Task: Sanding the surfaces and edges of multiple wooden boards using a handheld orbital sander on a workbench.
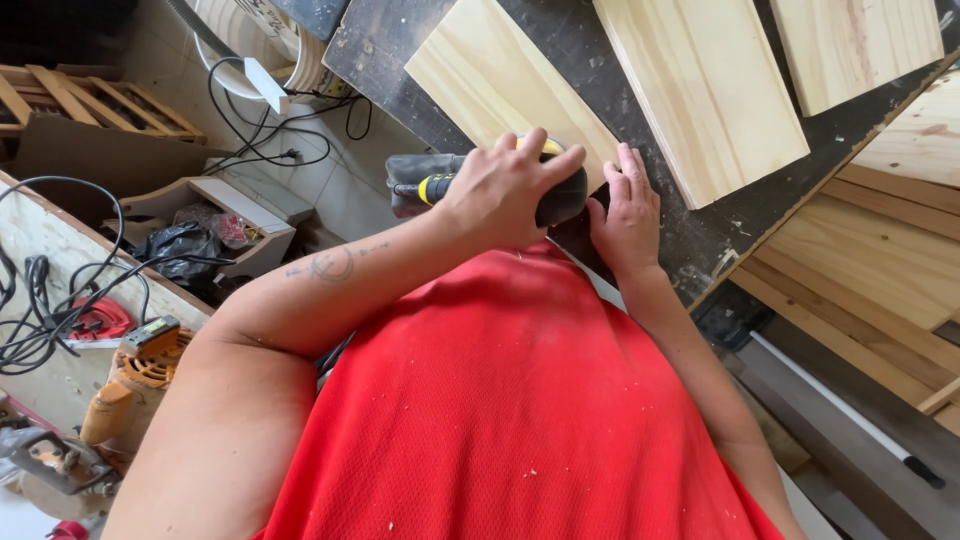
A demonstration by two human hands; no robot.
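My left hand [505,190] grips the top of a black and yellow power sander [420,186], which sits on the near end of a pale pine board [500,85]. My right hand [628,215] lies flat with fingers together on the dark workbench [700,235], pressing against that board's near right corner. The sander's base and the board's near end are hidden under my hands. My red shirt fills the lower middle of the view.
Two more pine boards [705,90] [855,45] lie farther right on the bench. Stacked planks [880,270] sit at the right. On the left are tangled black cables [60,300], an orange power tool [135,385], a wooden pallet [90,100] and a plastic bag [185,245].
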